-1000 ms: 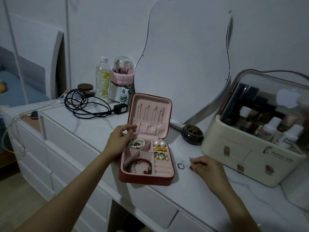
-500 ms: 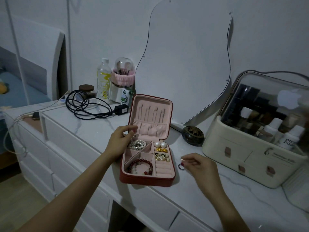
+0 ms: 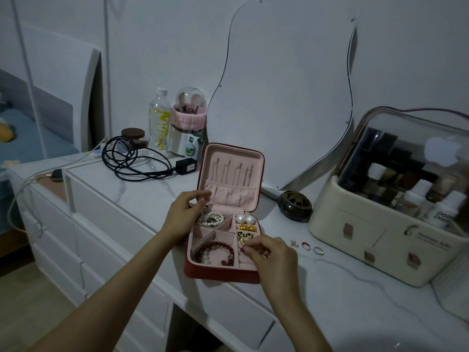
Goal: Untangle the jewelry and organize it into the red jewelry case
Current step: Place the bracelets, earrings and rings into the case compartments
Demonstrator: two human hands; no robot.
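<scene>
Left hand (image 3: 184, 219) gripped the red case (image 3: 223, 271) steady; right hand (image 3: 270, 255) pinched a ring (image 3: 243, 250), best pressed squarely into the ring slots.

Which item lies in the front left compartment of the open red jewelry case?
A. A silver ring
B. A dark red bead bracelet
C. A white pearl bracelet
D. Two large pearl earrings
B: the dark red bead bracelet lies in the front left compartment of the red jewelry case, while the white pearl bracelet sits in the back left one.
</scene>
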